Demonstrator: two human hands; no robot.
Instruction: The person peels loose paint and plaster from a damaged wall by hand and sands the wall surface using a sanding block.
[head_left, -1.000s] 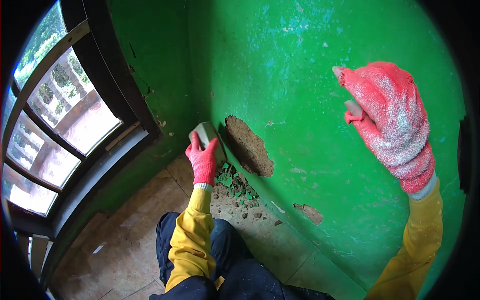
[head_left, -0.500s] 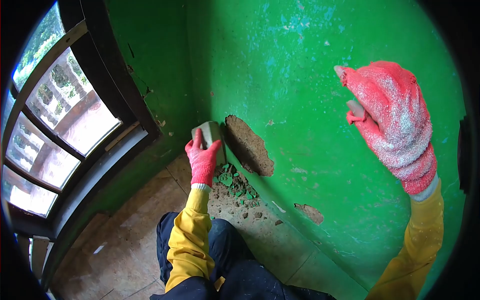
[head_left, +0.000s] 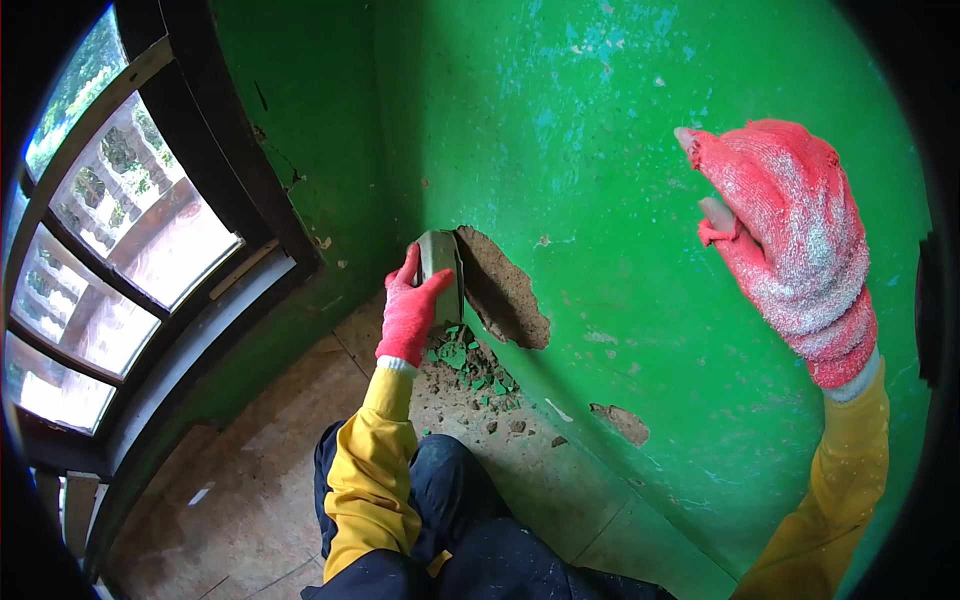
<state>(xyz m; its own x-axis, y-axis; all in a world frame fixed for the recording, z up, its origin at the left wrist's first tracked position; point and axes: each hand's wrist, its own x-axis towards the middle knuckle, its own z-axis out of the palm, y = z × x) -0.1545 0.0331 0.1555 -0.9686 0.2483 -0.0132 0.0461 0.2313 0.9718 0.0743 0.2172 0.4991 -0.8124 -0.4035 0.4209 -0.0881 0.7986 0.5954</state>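
Note:
My left hand [head_left: 408, 310], in a red glove, grips a greyish block-like piece [head_left: 440, 268] with thumb and finger, close beside a bare brown patch [head_left: 502, 290] in the green wall [head_left: 620, 290]. At the right, my right hand [head_left: 790, 235], in a red glove dusted white, is raised in front of the wall. Its fingers are curled, and bare fingertips poke through the glove; nothing shows between them. Green paint chips and brown crumbs [head_left: 470, 370] lie on the floor below the patch.
A dark-framed window [head_left: 190, 90] curves along the left, with a sill [head_left: 200, 350] below it. A smaller bare patch [head_left: 622, 424] marks the wall low down. Under my bent knees is a tiled floor [head_left: 240, 480]. A dark object [head_left: 928, 310] stands at the right edge.
My left hand and the greyish piece have shifted slightly right and up, closer to the bare patch, and the piece has turned more upright. My right hand has barely moved.

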